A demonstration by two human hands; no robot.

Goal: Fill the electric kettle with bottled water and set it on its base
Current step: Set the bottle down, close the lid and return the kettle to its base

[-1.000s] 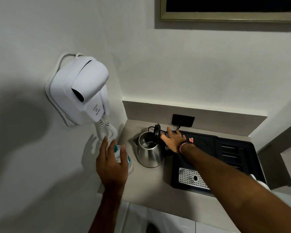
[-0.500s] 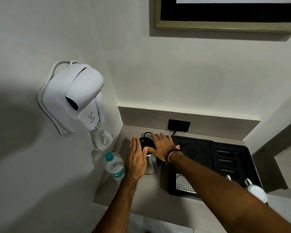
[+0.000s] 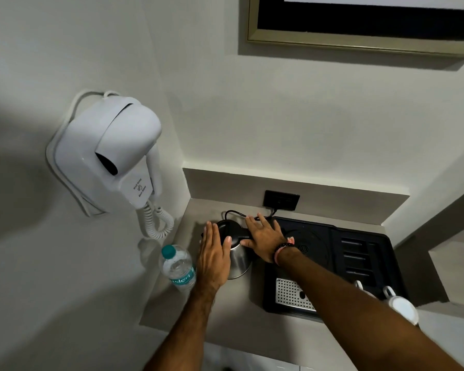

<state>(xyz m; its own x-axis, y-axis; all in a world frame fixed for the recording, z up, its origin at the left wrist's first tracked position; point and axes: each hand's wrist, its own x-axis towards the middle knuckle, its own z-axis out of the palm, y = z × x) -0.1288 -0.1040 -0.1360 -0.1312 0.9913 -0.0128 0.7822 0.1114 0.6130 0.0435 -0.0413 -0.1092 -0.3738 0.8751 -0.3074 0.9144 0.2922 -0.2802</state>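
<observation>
Left hand: your left hand (image 3: 213, 259) lies flat against the left side of the kettle (image 3: 235, 253), fingers straight, thumb hooked over the lid edge; it presses rather than grips.
Right hand: your right hand (image 3: 264, 239) rests spread on the kettle's right side, over its handle, fingers splayed and not closed round anything; a beaded band sits at the wrist.
Kettle: steel body with a black lid, closed, standing upright on the worktop (image 3: 225, 311), between your two hands.
Base: the round black base (image 3: 310, 246) lies just right of the kettle, in the near-left part of the black tray (image 3: 364, 266); the kettle is not on it.
Bottle: the water bottle (image 3: 178, 267) stands upright just left of the kettle, teal cap on, close beside your left wrist.
Cord: a black cord (image 3: 237, 213) loops behind the kettle toward the wall socket (image 3: 281, 200).
Cups: white cups (image 3: 401, 306) sit well right of the kettle, at the tray's near-right corner.
Hair dryer: a white hair dryer (image 3: 110, 156) hangs on the wall, up and left of the kettle.
</observation>
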